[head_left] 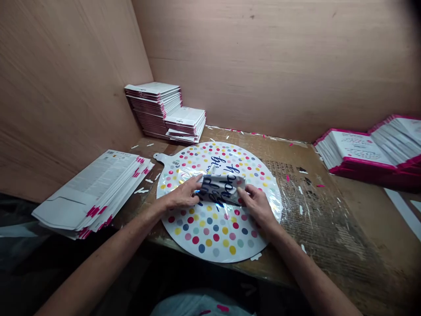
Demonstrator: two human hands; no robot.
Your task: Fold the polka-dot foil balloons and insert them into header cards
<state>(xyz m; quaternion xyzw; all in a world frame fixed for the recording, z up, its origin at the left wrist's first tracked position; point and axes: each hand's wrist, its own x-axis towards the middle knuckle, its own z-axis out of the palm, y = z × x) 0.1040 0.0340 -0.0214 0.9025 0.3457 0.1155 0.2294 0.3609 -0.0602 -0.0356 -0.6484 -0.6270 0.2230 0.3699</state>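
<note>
Rising at twelve o'clock, a wood-grained back panel (263, 66) meets a similar side panel (72, 74) at about ten. Before them spreads a brown work surface (322, 237), glossy with clear film and printed with dark marks toward three o'clock.

At the centre of the dial lies a flat, round dotted balloon (213, 237), white with pink, yellow, blue and grey spots and dark script. Its narrow tab (159, 156) points to ten o'clock.

Around it sit piles of flat white cards with pink edges: a slanted, fanned pile (88, 188) at nine, a stepped pile (358, 151) between two and three, and a two-level corner stack (153, 107) at eleven. Pale clothing (197, 303) shows at six.

Both hands meet over the middle of the balloon. The left hand (184, 193) comes in from eight o'clock, fingers bent and nearly closed, gripping the nine o'clock end of a silvery folded piece (222, 186). The right hand (259, 206) reaches in from four, thumb and forefinger pinched together on its three o'clock end, the remaining fingers curled behind. The piece lies bent between them above the dots, bearing dark script (whether it belongs to the balloon beneath or is a separate sheet, I cannot tell).

Smallest of all, white scraps (301, 210) and pink scraps (288, 178) dot the surface, mostly from one to four o'clock.
</note>
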